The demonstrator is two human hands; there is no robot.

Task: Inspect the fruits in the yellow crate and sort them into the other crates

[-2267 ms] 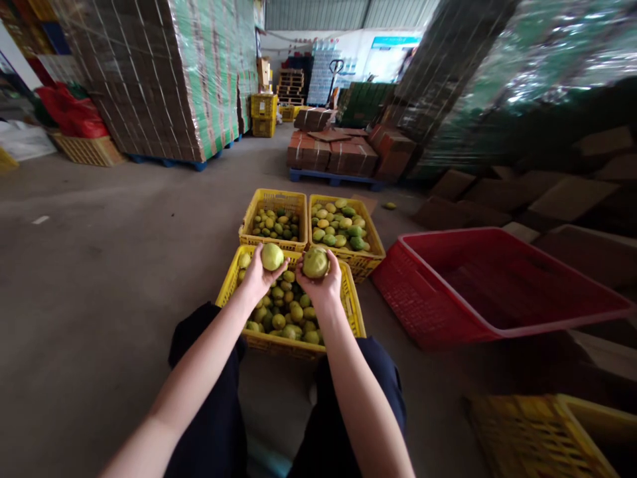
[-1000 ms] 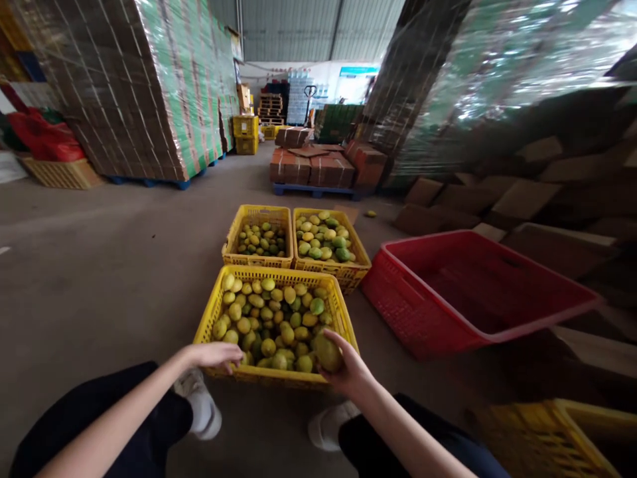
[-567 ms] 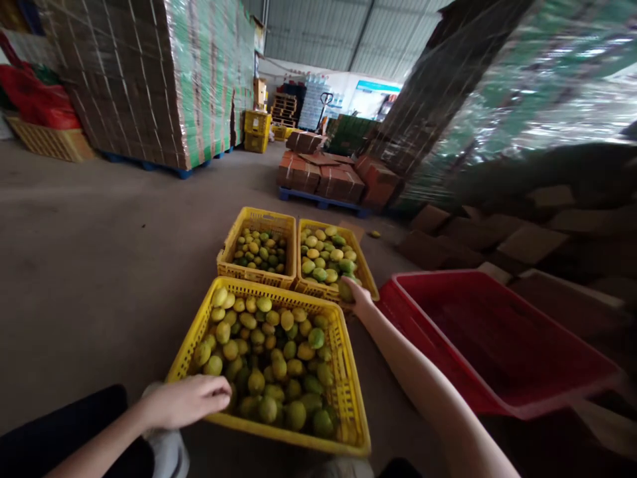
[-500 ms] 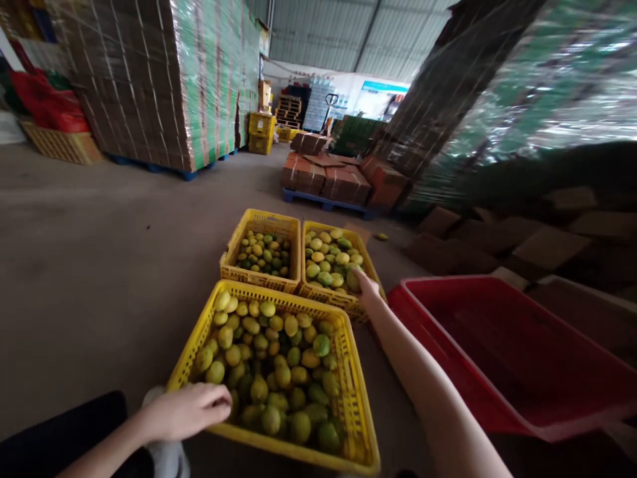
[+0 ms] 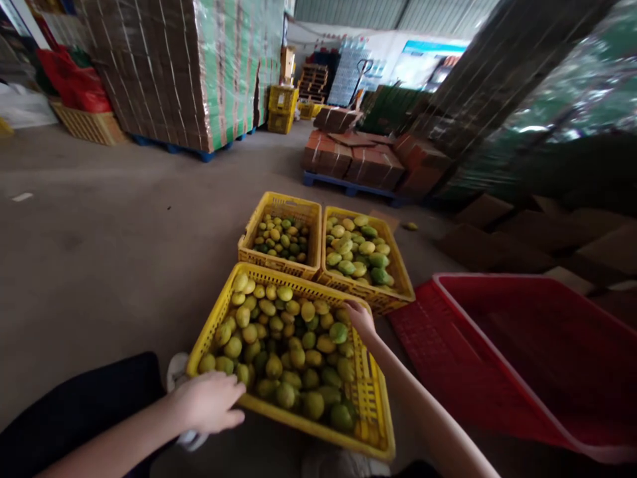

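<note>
A large yellow plastic crate (image 5: 375,398), filled with yellow and green lemons (image 5: 297,358), stands in front of me. Over its front left corner is my left hand (image 5: 212,400), thumb apart from the fingers and nothing held. My right hand (image 5: 361,320) is at the back right corner of this crate, fingers loosely bent near the lemons, with no fruit visible in it. Behind stand two smaller yellow crates: the left crate (image 5: 243,247) has small, greener lemons low inside, and the right crate (image 5: 405,292) has bigger lemons piled higher.
To the right stands a red plastic bin (image 5: 423,338), with flattened cardboard (image 5: 497,249) behind it. Tied cardboard stacks (image 5: 375,166) sit on a blue pallet (image 5: 351,188). A tall wrapped stack of boxes (image 5: 159,79) rises at the back left. One lemon (image 5: 410,226) lies on the floor.
My right hand has come back from the right rear crate, where a green lemon was at its fingers, to the near crate's corner. My left hand's thumb has spread. The view has shifted.
</note>
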